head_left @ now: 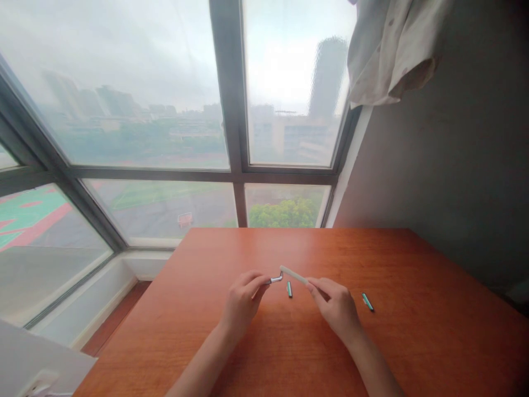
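Note:
My left hand (246, 300) pinches a silver razor handle (276, 280) whose thin neck bends upward at the far end. In my right hand (335, 304), thumb and fingers grip a slim whitish stick (294, 274), tilted up to the left. The stick's far tip meets or overlaps the bent end of the razor handle; whether they touch I cannot tell. Just beyond and between the hands lies a small green-and-black razor cartridge (289, 289). Another razor cartridge (367, 302) rests on the wood to the right of my right hand.
Both hands are above a reddish-brown wooden table (231, 248). Tall windows with grey frames (237, 176) stand behind its far edge. A pale shirt (392, 55) hangs at the upper right, before a dark grey wall (446, 154).

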### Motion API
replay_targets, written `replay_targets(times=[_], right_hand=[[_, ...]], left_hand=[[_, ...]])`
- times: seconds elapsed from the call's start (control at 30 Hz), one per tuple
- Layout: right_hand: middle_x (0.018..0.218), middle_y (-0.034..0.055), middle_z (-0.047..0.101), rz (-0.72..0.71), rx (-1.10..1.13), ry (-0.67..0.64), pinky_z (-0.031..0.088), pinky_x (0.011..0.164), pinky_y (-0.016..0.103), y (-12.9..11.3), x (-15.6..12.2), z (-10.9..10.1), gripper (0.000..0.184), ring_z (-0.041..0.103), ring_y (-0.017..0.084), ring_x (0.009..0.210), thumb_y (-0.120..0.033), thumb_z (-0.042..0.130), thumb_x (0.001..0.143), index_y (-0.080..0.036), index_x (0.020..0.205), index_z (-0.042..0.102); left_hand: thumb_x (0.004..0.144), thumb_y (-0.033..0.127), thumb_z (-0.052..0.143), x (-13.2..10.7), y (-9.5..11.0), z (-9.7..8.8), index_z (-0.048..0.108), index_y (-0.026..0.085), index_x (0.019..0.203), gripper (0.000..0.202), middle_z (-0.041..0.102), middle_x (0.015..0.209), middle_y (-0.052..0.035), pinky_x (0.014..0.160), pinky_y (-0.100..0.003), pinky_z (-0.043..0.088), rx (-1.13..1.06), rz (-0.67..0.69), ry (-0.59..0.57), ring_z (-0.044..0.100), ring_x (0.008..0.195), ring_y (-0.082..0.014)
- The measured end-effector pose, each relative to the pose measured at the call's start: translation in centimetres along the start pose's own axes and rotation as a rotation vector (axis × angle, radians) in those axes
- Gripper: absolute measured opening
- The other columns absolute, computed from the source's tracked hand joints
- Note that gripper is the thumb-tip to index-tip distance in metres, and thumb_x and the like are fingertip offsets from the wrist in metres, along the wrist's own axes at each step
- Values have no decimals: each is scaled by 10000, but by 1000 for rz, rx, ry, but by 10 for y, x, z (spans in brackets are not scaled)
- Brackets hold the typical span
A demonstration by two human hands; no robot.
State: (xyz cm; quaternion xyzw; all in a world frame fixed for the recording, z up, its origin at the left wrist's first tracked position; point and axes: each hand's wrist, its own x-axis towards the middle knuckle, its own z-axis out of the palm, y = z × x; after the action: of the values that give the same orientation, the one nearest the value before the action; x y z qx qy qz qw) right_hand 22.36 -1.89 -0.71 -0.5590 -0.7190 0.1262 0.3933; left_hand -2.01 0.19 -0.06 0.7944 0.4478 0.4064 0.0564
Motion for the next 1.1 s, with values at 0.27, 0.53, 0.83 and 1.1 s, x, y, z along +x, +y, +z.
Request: replay_targets(times=[0.27,0.53,0.83,1.1], right_hand=[[848,70,711,31,167,47,483,648,255,-1,1,1,263,646,193,736,-336,493,901,-204,957,714],[708,62,688,-51,56,31,463,551,230,-3,0,2,293,604,164,594,-374,489,896,-201,899,725],[795,57,699,-5,21,61,467,627,243,-1,0,1,243,625,171,655,-344,506,891,-218,912,713],[779,50,699,-7,-3,3,463,609,238,-2,0,3,241,621,169,642,-346,508,893,-222,908,713]], left_hand=[[868,186,554,2,2,0,668,222,933,135,671,865,-36,714,-230,490,-79,7,13,639,785,-152],[863,179,550,3,3,1,675,220,922,144,676,852,-39,691,-238,489,-41,-13,-2,638,783,-167],[860,190,562,1,-1,3,665,222,918,122,677,857,-30,695,-240,491,-27,-14,-22,641,778,-164],[866,195,551,2,0,2,669,227,917,133,679,848,-31,677,-240,493,-15,-6,-7,641,772,-165]])
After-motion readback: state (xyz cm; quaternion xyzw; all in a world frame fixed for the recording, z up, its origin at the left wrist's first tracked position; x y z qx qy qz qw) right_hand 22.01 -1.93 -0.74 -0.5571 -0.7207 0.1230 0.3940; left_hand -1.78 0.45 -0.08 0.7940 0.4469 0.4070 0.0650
